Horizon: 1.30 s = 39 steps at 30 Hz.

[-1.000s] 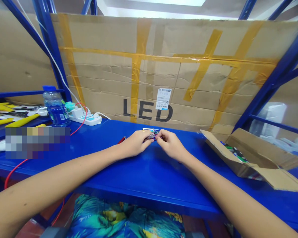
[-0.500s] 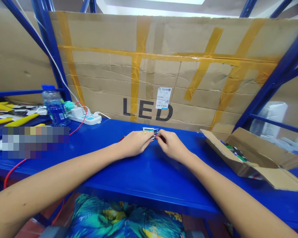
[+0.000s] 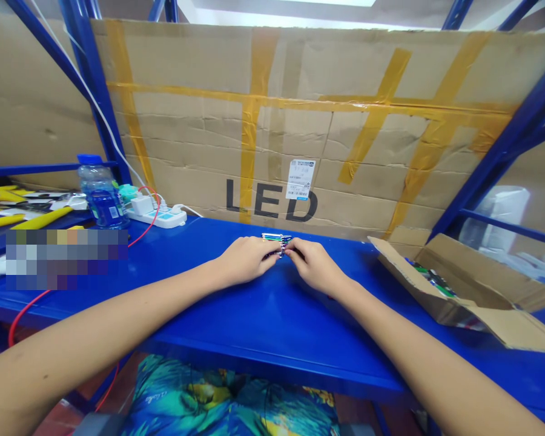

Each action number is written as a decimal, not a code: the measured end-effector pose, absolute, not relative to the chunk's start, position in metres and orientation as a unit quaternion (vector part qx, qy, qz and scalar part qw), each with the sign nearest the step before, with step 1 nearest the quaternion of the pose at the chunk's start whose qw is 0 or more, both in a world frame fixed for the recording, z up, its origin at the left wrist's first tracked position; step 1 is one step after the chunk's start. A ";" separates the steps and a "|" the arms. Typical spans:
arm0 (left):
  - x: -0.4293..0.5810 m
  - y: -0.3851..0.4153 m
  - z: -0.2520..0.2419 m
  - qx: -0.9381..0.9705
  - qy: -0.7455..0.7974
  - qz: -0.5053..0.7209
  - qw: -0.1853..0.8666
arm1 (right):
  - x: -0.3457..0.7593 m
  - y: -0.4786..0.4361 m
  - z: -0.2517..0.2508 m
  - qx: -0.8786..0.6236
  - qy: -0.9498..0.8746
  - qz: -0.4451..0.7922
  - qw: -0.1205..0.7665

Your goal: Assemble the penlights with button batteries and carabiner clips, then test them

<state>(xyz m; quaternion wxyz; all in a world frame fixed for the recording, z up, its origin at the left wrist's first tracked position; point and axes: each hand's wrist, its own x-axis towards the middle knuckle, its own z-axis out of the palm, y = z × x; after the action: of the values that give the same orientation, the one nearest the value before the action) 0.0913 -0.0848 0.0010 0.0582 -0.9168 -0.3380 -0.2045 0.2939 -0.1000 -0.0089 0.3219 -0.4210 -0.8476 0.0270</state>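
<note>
Several slim, shiny pens (image 3: 272, 237) in green, blue and silver lie side by side in a small bundle at the middle of the blue table. My left hand (image 3: 245, 261) is closed over them from the left, hiding much of their length. From the other side, my right hand (image 3: 313, 261) pinches at their pointed right ends with thumb and forefinger. The fingertips of both hands almost meet there. Just what lies between the right fingertips is too small to make out fully.
An open cardboard box (image 3: 454, 312) with pens inside stands at the right. To the left are a blue-capped bottle (image 3: 100, 197), a white power strip (image 3: 163, 217), a red cable (image 3: 29, 309) and yellow-handled tools (image 3: 40, 219). A large cardboard sheet (image 3: 200, 145) rises behind the table (image 3: 254, 327).
My left hand has tilted slightly and its fingers have shifted a little on the bundle. The right hand stays at the pens' ends, nearly still.
</note>
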 end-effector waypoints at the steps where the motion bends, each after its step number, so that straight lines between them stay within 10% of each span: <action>1: 0.091 -0.085 0.002 -0.916 -0.341 -0.205 0.059 | 0.294 -0.100 -0.009 -0.415 -0.850 0.023 0.322; 17: 0.076 -0.062 0.005 -0.884 -0.309 -0.342 -0.071 | 0.311 -0.091 -0.004 -0.483 -0.733 0.208 0.432; 33: 0.087 -0.077 0.006 -0.858 -0.259 -0.388 -0.215 | 0.292 -0.108 -0.002 -0.374 -0.793 0.340 0.340; 39: 0.087 -0.063 0.002 -0.750 -0.233 -0.441 -0.435 | 0.289 -0.107 -0.001 -0.394 -0.709 0.459 0.362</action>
<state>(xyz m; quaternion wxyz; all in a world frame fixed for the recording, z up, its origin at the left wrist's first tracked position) 0.0868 -0.0627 0.0022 -0.4348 -0.7497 -0.2334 -0.4409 0.2888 -0.1074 -0.0012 0.3617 -0.3943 -0.7091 0.4591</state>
